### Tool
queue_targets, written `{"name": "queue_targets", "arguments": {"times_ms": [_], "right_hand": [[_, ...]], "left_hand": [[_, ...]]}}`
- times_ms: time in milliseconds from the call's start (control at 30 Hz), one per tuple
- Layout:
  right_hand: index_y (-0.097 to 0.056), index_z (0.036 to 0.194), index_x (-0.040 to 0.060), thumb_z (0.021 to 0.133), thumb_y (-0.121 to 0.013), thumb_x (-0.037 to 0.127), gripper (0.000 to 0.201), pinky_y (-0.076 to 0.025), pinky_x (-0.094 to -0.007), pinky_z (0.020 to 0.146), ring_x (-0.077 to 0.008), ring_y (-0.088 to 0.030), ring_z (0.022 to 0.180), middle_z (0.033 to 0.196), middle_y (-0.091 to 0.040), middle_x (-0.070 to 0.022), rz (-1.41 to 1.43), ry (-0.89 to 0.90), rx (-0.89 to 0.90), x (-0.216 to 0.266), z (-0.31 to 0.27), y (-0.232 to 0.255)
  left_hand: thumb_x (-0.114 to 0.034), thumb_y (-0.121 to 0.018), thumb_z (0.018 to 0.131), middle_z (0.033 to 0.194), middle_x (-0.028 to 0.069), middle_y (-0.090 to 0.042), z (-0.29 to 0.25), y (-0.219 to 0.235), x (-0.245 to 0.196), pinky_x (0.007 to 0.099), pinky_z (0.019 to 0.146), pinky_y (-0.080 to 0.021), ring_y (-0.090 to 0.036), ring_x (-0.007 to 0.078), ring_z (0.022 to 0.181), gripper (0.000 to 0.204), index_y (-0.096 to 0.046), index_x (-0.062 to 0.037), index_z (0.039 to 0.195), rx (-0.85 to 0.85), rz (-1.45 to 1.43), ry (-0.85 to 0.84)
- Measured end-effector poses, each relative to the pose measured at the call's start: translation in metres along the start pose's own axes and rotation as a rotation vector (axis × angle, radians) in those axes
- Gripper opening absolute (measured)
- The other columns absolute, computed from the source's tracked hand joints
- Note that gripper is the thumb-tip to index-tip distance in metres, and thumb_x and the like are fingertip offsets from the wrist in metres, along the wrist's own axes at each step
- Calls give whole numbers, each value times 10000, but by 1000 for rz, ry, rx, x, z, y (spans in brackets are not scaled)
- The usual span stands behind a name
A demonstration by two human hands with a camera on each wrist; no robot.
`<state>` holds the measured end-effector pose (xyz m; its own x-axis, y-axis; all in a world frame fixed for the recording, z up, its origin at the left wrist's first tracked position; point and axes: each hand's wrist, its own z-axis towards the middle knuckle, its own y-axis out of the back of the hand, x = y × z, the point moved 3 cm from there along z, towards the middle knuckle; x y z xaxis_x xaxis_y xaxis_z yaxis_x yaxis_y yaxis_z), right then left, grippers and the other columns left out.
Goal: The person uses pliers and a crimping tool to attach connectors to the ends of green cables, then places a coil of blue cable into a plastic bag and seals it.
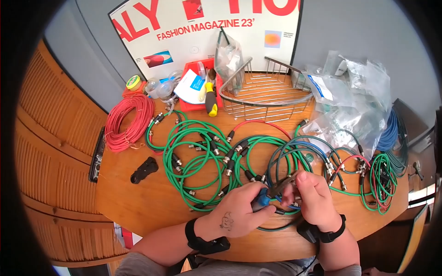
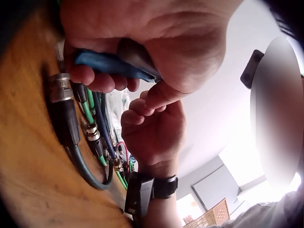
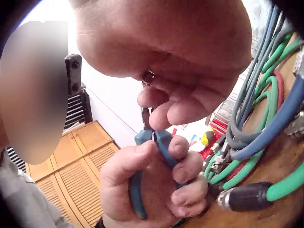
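Observation:
My left hand [image 1: 237,209] grips a pair of pliers [image 3: 137,190] by their blue handles, fingers wrapped round one side and thumb on the other. The pliers' metal nose points at my right hand [image 1: 317,204], its tip partly hidden by the fingers. Between the right thumb and curled fingers I pinch a small shiny round metal piece [image 3: 148,77], mostly covered by the hand; I cannot tell its exact kind. Both hands meet above the near part of the table, over green cables [image 1: 198,138] with metal BNC connectors [image 2: 61,88].
A red cable coil [image 1: 115,124] and a black strap-like item [image 1: 144,170] lie left. Behind stand a red box [image 1: 186,105] with a yellow-black screwdriver [image 1: 211,103] and a wire basket [image 1: 267,105]. Plastic bags [image 1: 350,106] and a bundled green cable [image 1: 382,184] lie right.

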<state>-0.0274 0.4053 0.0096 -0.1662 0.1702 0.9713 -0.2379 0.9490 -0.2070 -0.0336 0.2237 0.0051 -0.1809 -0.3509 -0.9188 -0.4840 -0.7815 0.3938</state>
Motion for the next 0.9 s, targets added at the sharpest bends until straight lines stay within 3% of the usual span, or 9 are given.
{"name": "queue_targets", "arguments": {"times_ms": [100,200,233,333,433,567,633,767,900], "right_hand": [[-603,938,2,1049,-426,307,370,-452,-243,649,-85,-550,680,765,-604,-31,-75,120,-79,2,0,-2],[-580,1022,-4,958,-605,120,142,-473,-245,636,-78,-571,710,875,-632,-31,-53,292,-109,10,2,-8],[-596,1006,-7,902,-667,64,144,-473,-248,597,-90,-583,684,876,-636,-46,-206,348,-133,11,2,-3],[-617,981,-6,883,-684,64,139,-467,-251,569,-109,-582,645,855,-627,-63,-562,521,-159,20,2,0],[-629,963,-4,888,-666,63,107,-470,-265,590,-131,-590,649,783,-600,-75,-644,541,-172,27,0,-4],[-626,948,-3,975,-578,194,204,-472,-282,627,-138,-590,670,719,-572,-60,-455,360,-78,15,-1,-1],[-619,940,0,1035,-451,337,388,-475,-285,664,-144,-591,697,713,-578,-53,114,51,105,-1,-1,-2],[-609,938,4,1047,-382,413,480,-477,-275,675,-143,-590,712,722,-583,-44,242,-54,170,-3,-1,-1],[-578,1028,4,1035,-457,333,350,-477,-255,681,-113,-592,727,787,-599,-41,123,45,54,2,0,-1]], "left_hand": [[-229,-720,821,814,133,-576,-1,-1,0,360,664,-462,-580,282,725,332,-571,-4,1015,-40,-28,17],[-232,-727,816,820,132,-588,-1,0,3,354,671,-466,-587,273,726,341,-574,-9,1024,-25,-68,46],[-233,-729,816,823,133,-593,-1,1,2,355,674,-469,-590,269,725,349,-573,-13,1037,-1,-69,76],[-232,-726,819,822,131,-592,-1,0,2,356,674,-469,-588,264,724,346,-572,-17,1042,-22,-80,48],[-224,-723,817,835,129,-589,-2,1,-3,360,672,-470,-586,273,723,335,-573,-21,1038,-54,-38,21],[-213,-717,812,842,126,-581,-2,2,-2,365,663,-472,-583,278,720,319,-577,-29,1032,-97,14,-24],[-204,-716,804,836,124,-568,-3,2,-5,370,647,-471,-580,274,707,308,-580,-35,1023,-96,40,-18],[-199,-715,802,822,122,-558,-3,3,-6,369,635,-468,-575,263,693,298,-581,-39,1015,-92,51,-24],[-194,-719,801,822,120,-555,-2,3,-3,364,629,-464,-571,262,686,300,-579,-33,1012,-104,63,-55]]}}
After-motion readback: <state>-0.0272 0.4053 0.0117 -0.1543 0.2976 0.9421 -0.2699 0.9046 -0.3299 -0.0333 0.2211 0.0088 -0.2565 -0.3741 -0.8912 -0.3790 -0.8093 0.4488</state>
